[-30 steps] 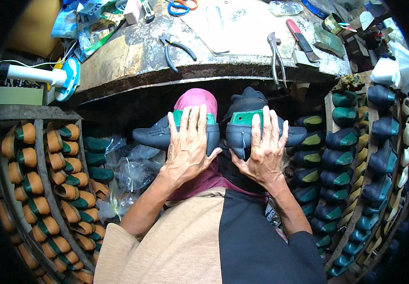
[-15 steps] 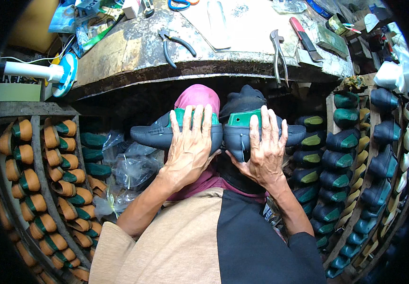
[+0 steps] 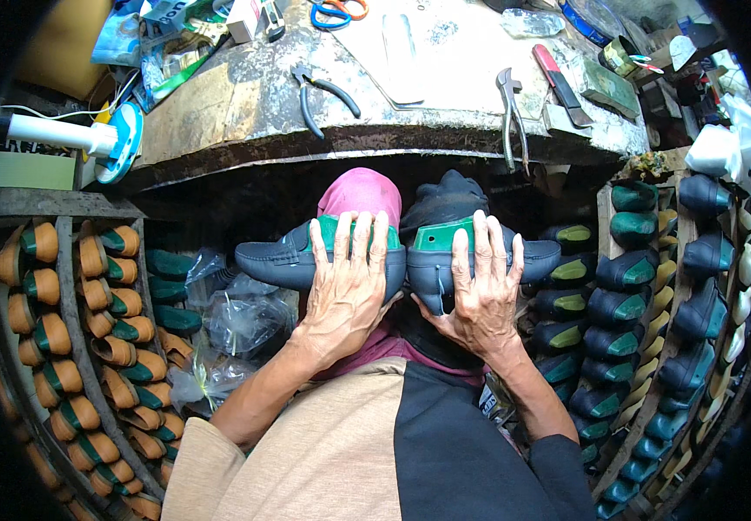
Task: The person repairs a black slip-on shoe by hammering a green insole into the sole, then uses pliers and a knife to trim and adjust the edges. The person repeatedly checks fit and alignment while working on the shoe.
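Two dark navy loafers are held heel to heel above my knees, their toes pointing outward to the left and right. A green shoe last shows at the opening of each. My left hand grips the left loafer, its fingers laid over the green last and its thumb toward the heel. Around the right loafer my right hand is closed in much the same way, its thumb low by the heel. A loose thread hangs at the heel of the right one. Both soles are largely hidden.
Ahead is a worn workbench bearing pliers, pincers, a red-handled knife and scissors. Racks of tan shoes stand left, dark shoes right. Clear plastic bags lie beside my left leg.
The whole view has shifted slightly, so bench, knees and shoes appear a little lower. Both hands keep their grip, and the loafers stay heel to heel.
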The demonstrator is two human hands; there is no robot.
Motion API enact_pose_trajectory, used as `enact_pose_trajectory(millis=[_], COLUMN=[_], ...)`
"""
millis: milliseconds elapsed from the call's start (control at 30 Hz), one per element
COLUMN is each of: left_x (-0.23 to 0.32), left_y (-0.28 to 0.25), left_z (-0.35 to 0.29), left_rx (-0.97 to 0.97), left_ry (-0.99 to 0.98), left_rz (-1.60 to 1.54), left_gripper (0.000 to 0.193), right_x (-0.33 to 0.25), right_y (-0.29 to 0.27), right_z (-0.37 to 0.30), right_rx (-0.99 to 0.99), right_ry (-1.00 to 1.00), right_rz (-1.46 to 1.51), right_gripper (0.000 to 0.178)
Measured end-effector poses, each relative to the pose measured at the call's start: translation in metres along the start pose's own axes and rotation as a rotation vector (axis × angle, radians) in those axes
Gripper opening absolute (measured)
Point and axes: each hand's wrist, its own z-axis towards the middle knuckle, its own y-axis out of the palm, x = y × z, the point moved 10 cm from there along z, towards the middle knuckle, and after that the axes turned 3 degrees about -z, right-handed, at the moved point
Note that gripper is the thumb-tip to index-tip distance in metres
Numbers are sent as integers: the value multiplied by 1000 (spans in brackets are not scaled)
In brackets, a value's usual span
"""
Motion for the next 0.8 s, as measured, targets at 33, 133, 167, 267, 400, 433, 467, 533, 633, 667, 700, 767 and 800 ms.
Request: enact_pose_trajectory(millis=[33,133,167,267,400,433,467,533,633,667,700,767,800], left_x=[1,2,3,3,2,2,2,2,2,2,2,2,2], left_y=[0,1,2,3,3,3,3,3,3,3,3,3,3], left_z=[-1,-3,-3,-4,-4,-4,-4,-4,-4,-4,-4,-4,-4], left_rx=[4,8,2,-4,-7,-7,-7,-6,-6,-8,-9,-10,-16], left_ry=[6,9,7,10,12,15,18,24,33,35,37,40,39], left_rz=[-6,-24,-26,-66,-95,-83,-71,-61,-70,-72,-75,-68,-70], left_gripper=[112,109,108,99,88,87,87,85,83,82,82,81,81], right_x=[0,-1,-2,-2,-2,-3,-3,-3,-3,-3,-3,-2,-2], right_y=[0,0,0,0,0,0,0,-1,0,0,0,1,1], right_z=[-1,-2,-2,-3,-3,-2,-2,-3,-3,-3,-3,-4,-4], right_rx=[0,6,8,14,17,19,17,29,28,27,26,19,25], right_ry=[-7,-26,-32,-31,-32,-30,-29,-34,-36,-34,-34,-28,-33], right_rz=[-3,-8,-9,-3,1,0,0,-3,-8,-6,-2,16,5], right_gripper=[115,114,113,113,114,114,114,114,113,113,107,96,102])
